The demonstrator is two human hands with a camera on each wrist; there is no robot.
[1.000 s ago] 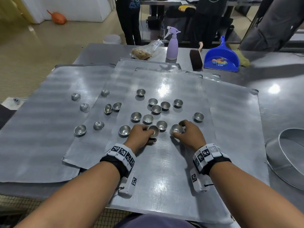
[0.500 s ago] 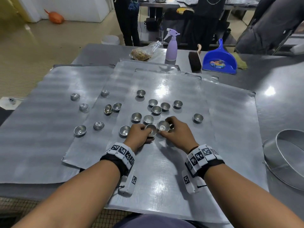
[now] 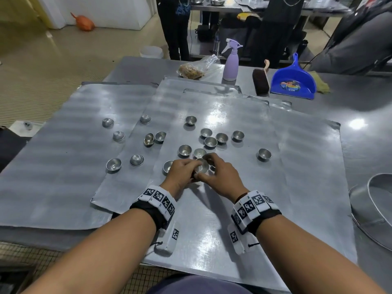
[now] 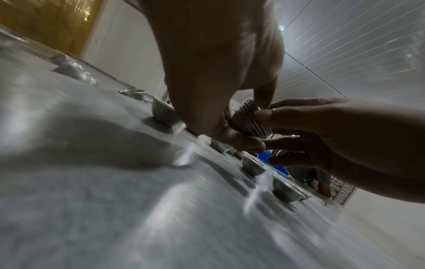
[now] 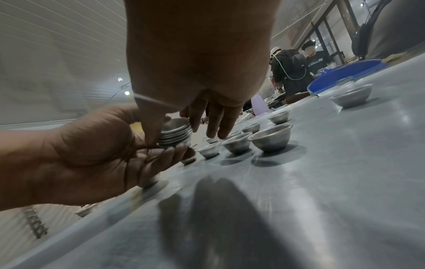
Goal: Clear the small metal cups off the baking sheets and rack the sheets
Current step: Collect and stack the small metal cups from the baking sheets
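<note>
On the steel table (image 3: 360, 132) lie several overlapping baking sheets (image 3: 222, 209), the nearest one directly under both arms, with a round pan (image 3: 379, 211) at the right edge. Scattered across the sheets are the loose cups (image 3: 210, 142), most of them upright on the nearest sheet and a few domed-side-up on the sheets to the left; one sits apart to the right (image 3: 264, 154).

Just above the near sheet, the left hand (image 3: 181, 172) curls its fingers and thumb round a nested stack of cups (image 5: 176, 133), held off the surface. The right hand (image 3: 220, 177) meets it there, thumb and forefinger pinching the top cup (image 3: 202, 166) at its rim; whether that cup is fully seated in the stack is hard to tell from these angles.

The step in hand looks like gathering: cups are being nested one by one, and many remain, so racking is far off. Next, the right hand needs to let go and reach for the nearest loose cup, taking it by the rim so that it drops squarely into the stack.
</note>
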